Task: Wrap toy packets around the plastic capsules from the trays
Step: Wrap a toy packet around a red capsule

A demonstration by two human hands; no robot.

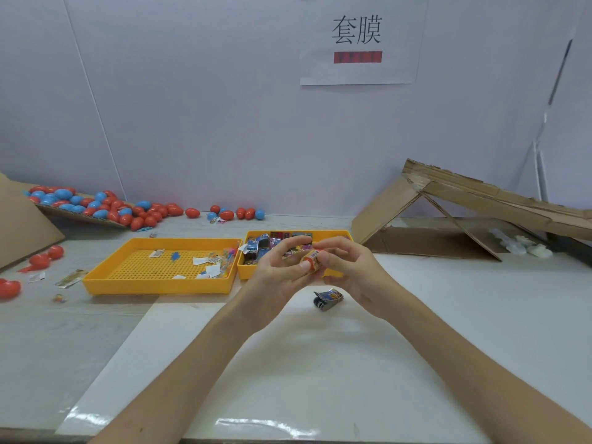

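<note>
While both hands meet just above the bench [320, 363], they pinch one capsule [308, 258] between them.
Left hand [275, 277] and right hand [352, 274] curl their fingertips round the small orange-red capsule, which wears a glossy printed packet [316, 263] with a barcode; it sits in the air in front of the right tray [245, 272], hiding part of it. That yellow plastic tray is full of folded packets, and the left tray [153, 285], perforated like a grid, holds a few scraps. A folded packet bundle [328, 299] lies on the smooth white bench below the right hand. Far left, a pile [105, 206] of shiny red and blue egg shapes spills off cardboard. A cardboard ramp [448, 219] leans at right, and a paper sign [357, 40] hangs on the wall.
</note>
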